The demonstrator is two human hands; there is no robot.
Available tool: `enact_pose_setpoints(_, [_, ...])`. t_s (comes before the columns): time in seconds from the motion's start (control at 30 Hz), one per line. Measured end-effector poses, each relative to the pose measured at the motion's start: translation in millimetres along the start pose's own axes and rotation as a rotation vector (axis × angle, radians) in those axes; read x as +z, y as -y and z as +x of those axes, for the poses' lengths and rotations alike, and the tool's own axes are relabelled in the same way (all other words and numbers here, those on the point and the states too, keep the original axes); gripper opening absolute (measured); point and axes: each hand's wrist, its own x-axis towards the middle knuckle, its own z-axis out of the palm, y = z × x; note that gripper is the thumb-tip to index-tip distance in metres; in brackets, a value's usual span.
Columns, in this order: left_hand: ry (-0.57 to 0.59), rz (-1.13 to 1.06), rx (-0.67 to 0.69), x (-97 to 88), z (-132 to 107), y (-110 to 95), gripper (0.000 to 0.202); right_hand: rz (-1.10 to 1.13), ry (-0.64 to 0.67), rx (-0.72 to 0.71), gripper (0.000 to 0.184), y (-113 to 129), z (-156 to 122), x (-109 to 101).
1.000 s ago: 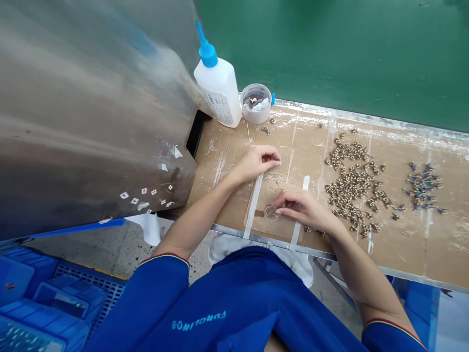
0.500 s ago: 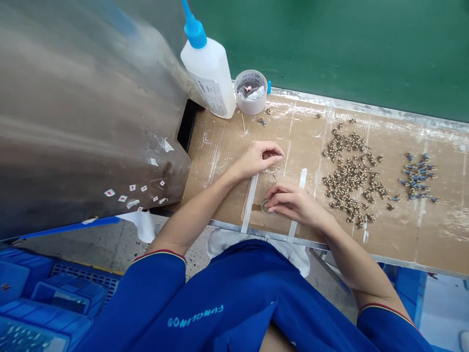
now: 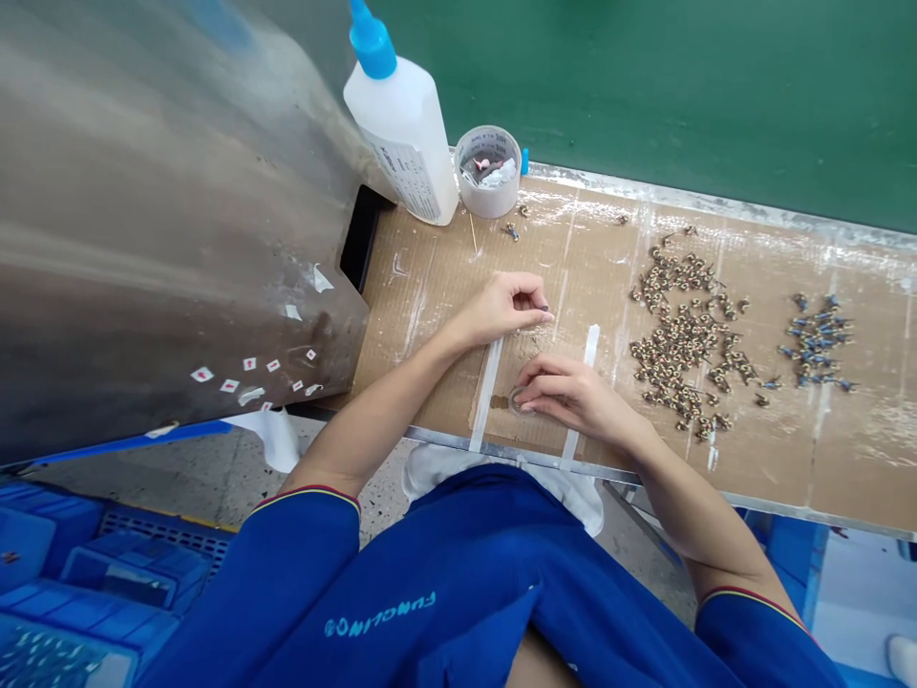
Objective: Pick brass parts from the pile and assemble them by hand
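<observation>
My left hand [image 3: 507, 308] is closed in a pinch above the cardboard-covered bench [image 3: 430, 315], with a tiny dark piece [image 3: 545, 309] at the fingertips. Nearer my body, my right hand [image 3: 569, 394] has its fingers pressed together at the right edge of a small clear round dish [image 3: 514, 401]. Whatever is between those fingertips is hidden. To the right lies a spread heap of small brass-coloured metal parts [image 3: 677, 349]. Farther right is a smaller group of similar parts with blue on them [image 3: 817, 344].
A white bottle with a blue nozzle [image 3: 405, 143] stands at the back, beside a tape-roll core [image 3: 489, 196] with scraps inside. A thin wooden stick [image 3: 473, 232] lies in front. A metal panel [image 3: 179, 239] rises at left; a green surface [image 3: 645, 96] is behind.
My left hand has shifted slightly, and the dark piece at its fingertips now shows more clearly. My right hand stays at the dish. The view has moved a little.
</observation>
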Motion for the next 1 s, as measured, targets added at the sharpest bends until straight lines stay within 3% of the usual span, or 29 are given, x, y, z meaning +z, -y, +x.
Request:
enact_pose_setpoints(0.2, [-0.004,0.038,0.015,0.8,0,1,0.022,0.032,-0.023,0.021,0.029,3,1,-3])
enact_pose_setpoints(0.37, [-0.015,0.047,0.042,7.0,0,2,0.022,0.152,-0.167,0.079,0.031,5,-4,-18])
enact_pose_setpoints(0.43, [-0.007,0.053,0.064,12.5,0,4,0.024,0.173,-0.323,0.139,0.033,4,-8,-25])
enact_pose_setpoints(0.57, [0.051,0.117,0.108,22.2,1,6,0.027,0.069,-0.808,0.197,0.034,-5,-11,-31])
enact_pose_setpoints(0.63, [0.078,0.160,0.109,24.3,1,7,0.027,-0.031,-0.952,0.218,0.036,-10,-10,-30])
enact_pose_setpoints(0.7, [0.091,0.196,0.094,24.7,1,7,0.027,-0.120,-0.980,0.255,0.039,-14,-9,-29])
enact_pose_setpoints(1.0, [0.101,0.281,0.047,25.8,1,9,0.027,-0.270,-0.848,0.284,0.037,-17,-6,-21])
